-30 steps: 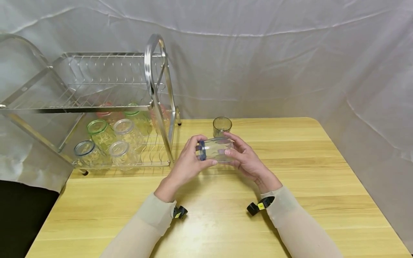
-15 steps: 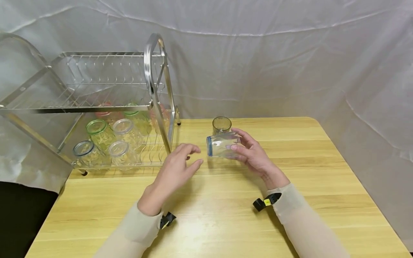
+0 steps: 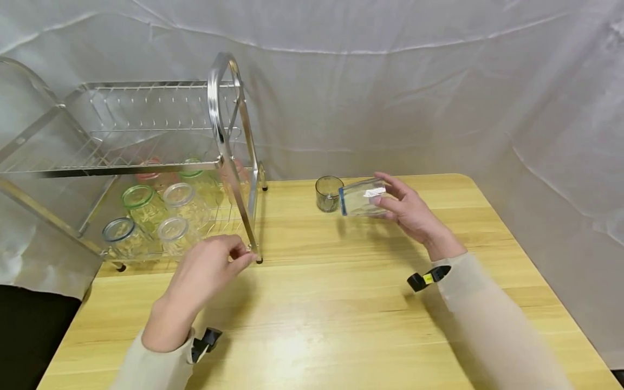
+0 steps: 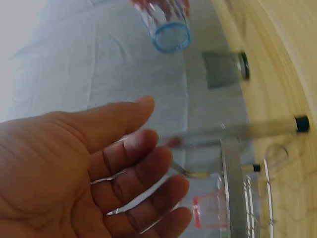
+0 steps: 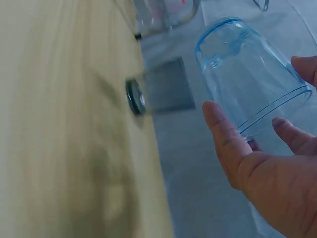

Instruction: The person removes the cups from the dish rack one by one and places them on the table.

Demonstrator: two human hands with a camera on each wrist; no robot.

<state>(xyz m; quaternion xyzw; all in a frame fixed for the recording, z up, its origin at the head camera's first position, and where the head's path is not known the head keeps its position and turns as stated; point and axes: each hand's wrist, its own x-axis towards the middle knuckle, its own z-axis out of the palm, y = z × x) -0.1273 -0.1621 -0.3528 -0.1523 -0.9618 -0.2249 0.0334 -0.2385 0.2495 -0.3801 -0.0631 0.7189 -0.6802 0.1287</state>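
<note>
My right hand grips a clear, bluish drinking glass around its rim end and holds it tipped on its side above the table. The blue base of that glass points left, away from the palm. Just beyond it a dark grey glass stands upright on the table. My left hand is over the table in front of the rack, holding nothing. In the left wrist view the fingers of that hand are relaxed and slightly bent, with the thumb apart from them.
A two-tier metal dish rack stands at the left. On its lower shelf several upturned glasses sit, among them a green one, a blue-based one and clear ones. The wooden table meets a grey cloth backdrop.
My left hand has let go of the bluish glass and moved left and nearer, toward the rack's front. My right hand has carried the glass right and farther back.
</note>
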